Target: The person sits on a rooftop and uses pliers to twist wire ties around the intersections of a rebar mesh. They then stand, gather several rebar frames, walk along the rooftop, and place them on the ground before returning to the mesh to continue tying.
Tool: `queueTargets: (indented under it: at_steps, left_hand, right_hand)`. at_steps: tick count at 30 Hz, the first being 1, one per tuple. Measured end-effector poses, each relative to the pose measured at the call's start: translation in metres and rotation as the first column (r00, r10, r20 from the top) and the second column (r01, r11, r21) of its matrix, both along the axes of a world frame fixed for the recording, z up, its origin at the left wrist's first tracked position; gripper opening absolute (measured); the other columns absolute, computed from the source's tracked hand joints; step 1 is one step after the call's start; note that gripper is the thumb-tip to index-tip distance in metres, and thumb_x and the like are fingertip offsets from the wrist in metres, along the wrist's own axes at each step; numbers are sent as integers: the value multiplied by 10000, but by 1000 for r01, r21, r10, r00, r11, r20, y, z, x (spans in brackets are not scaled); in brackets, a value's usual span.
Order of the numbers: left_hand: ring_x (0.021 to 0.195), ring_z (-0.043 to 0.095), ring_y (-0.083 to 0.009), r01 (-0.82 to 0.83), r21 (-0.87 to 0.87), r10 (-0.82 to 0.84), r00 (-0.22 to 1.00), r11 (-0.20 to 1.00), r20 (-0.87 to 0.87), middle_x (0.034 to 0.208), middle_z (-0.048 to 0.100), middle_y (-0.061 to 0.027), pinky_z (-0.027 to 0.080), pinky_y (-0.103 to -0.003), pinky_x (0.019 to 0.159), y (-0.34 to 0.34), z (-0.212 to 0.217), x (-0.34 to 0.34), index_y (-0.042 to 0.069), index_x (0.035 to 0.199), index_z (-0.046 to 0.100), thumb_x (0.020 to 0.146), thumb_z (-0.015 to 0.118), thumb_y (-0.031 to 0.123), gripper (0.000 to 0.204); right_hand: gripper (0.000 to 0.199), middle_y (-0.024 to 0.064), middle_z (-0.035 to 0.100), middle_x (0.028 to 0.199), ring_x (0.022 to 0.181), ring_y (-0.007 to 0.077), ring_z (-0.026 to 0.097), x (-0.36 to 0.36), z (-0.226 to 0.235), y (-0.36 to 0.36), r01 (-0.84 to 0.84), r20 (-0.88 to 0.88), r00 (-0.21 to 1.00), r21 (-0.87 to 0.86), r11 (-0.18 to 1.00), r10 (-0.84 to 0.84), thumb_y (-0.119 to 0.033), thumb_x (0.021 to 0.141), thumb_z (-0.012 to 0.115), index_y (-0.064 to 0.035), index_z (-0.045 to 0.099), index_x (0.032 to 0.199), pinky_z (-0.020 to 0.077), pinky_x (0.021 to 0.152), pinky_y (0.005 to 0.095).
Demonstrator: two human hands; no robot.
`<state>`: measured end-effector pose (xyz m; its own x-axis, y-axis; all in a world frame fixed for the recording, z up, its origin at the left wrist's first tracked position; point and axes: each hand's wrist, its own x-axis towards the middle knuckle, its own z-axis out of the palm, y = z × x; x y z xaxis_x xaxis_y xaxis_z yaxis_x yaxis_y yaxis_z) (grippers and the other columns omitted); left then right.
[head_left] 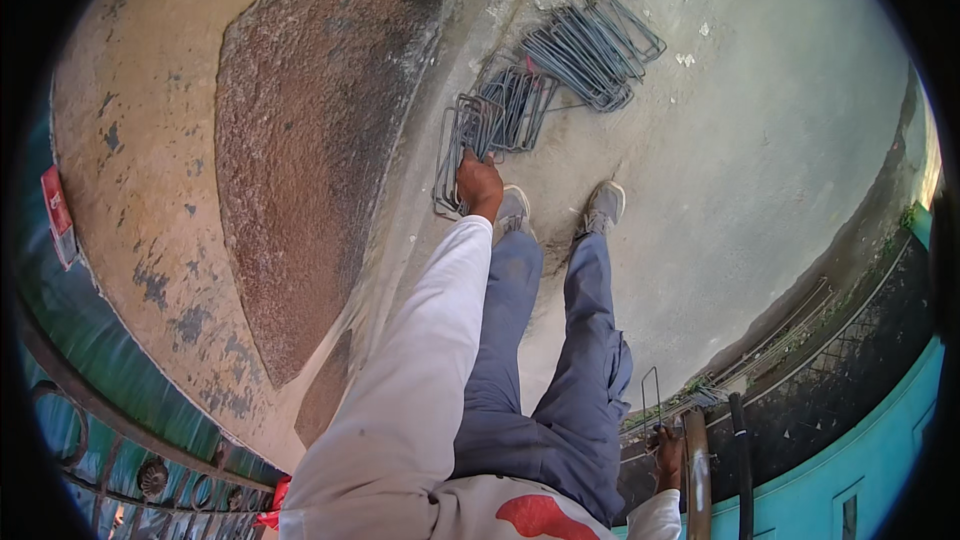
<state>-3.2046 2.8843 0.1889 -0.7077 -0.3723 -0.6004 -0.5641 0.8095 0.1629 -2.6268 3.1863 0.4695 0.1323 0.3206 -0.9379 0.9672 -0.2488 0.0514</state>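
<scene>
My left hand (480, 184) reaches down at the end of my outstretched arm, its fingers closed on the nearest bundle of rebar stirrups (468, 127), bent grey steel rectangles. A second bundle of stirrups (518, 105) lies against it, with a larger heap (585, 52) farther off to the right. Low at the right, my right hand (667, 452) is closed around a single rebar stirrup (652, 392), which sticks up above the fingers. How many stirrups the left fingers grip is hidden.
My shoes (602, 208) stand on a concrete floor beside the stirrups. On the left rises a worn ledge with a rough brown patch (315, 130). A brown metal pipe (697, 475) and a black bar (741, 465) stand beside my right hand. A red-and-white box (58, 215) sits far left.
</scene>
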Motion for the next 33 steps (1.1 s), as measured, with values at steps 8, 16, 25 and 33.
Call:
queueTargets:
  at_steps: [8,16,25,33]
  left_hand:
    - [1360,455,-410,211,-7,-205,946,978,-252,1446,479,-275,387,-436,1130,-42,-148,-54,-55,1465,376,877,752,231,754]
    - [1375,470,-372,198,-6,-198,980,980,-7,1474,478,-262,390,-400,1130,-67,-156,-94,-22,1473,410,872,749,306,764]
    - [1193,617,-368,118,412,-136,991,903,13,1254,646,-253,471,-407,1030,-37,-86,-2,-36,1306,583,899,713,246,511]
    - [1309,519,-407,-561,705,-152,726,434,671,1494,458,-225,443,-485,1060,5,128,118,-6,1520,352,896,641,639,943]
  right_hand:
    - [338,51,625,702,613,139,565,-34,-15,-22,211,41,977,-29,977,-210,-252,1010,508,35,628,1143,435,601,280]
    - [360,41,606,696,633,122,543,-47,-30,-31,237,28,971,-3,972,-237,-277,1016,518,36,622,1164,407,608,275]
    - [351,39,587,707,650,121,531,-129,-38,-38,-20,-171,984,146,989,45,-272,1026,516,37,640,1140,412,625,280]
    - [355,19,583,760,726,109,532,-291,2,-98,-120,-536,828,117,986,165,-286,1008,557,31,632,1148,459,706,274]
